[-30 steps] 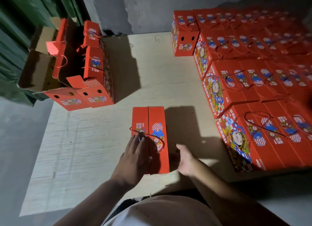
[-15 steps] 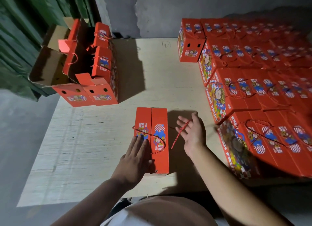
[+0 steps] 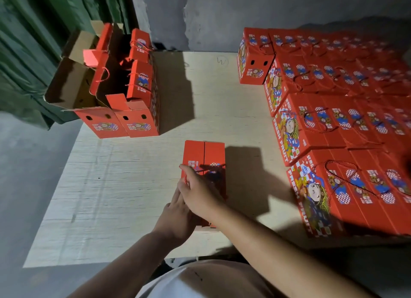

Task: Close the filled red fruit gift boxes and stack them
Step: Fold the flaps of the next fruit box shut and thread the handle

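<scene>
A closed red fruit gift box (image 3: pixel 204 153) lies flat near the front middle of the plywood table (image 3: pixel 124 186). My left hand (image 3: pixel 176 217) rests flat on the box's near left part, partly under my right hand. My right hand (image 3: pixel 200 192) reaches across the lid to its left edge, and a red cord handle (image 3: pixel 210 169) runs taut from the right side into its fingers. Rows of closed red boxes (image 3: pixel 347 186) are stacked at the right. Two open red boxes (image 3: pixel 135 124) stand at the back left with their flaps up.
A green curtain (image 3: pixel 33 53) hangs behind the open boxes at the left. A grey wall (image 3: pixel 222 13) runs along the table's far edge. Bare plywood lies between the open boxes and the stack. The table's front edge is close to my body.
My right hand has taken the red cord handle from the box's right side and carried it leftward across the lid, over my left hand. The left hand stays on the box.
</scene>
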